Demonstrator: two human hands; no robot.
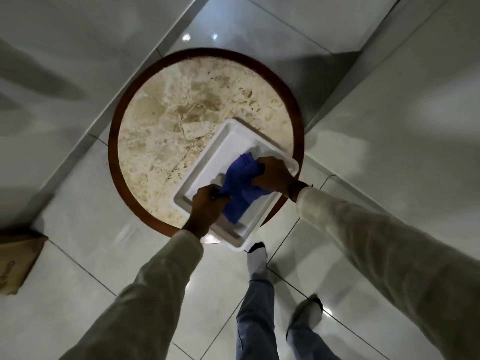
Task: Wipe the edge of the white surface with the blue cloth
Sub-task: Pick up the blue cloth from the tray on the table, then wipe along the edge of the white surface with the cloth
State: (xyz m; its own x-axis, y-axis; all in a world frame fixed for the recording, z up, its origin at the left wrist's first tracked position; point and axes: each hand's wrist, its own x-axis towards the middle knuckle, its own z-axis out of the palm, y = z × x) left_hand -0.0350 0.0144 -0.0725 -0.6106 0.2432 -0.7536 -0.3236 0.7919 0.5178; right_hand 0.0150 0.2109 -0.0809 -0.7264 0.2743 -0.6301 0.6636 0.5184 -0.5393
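Note:
A white rectangular tray (207, 154) lies on the near right part of a round marble table (187, 100), one corner hanging over the table's rim. A crumpled blue cloth (239, 188) lies inside the tray. My left hand (206, 210) pinches the cloth's near left part, over the tray's left rim. My right hand (274, 175) is closed on the cloth's far right part, close to the tray's right rim. Both hands hold the cloth at once.
The table has a dark wooden rim (114, 141) and stands on glossy grey floor tiles. My legs in jeans and socks (257, 258) are just below the tray's overhanging corner. A brown cushion-like object (18, 261) lies on the floor at the left edge.

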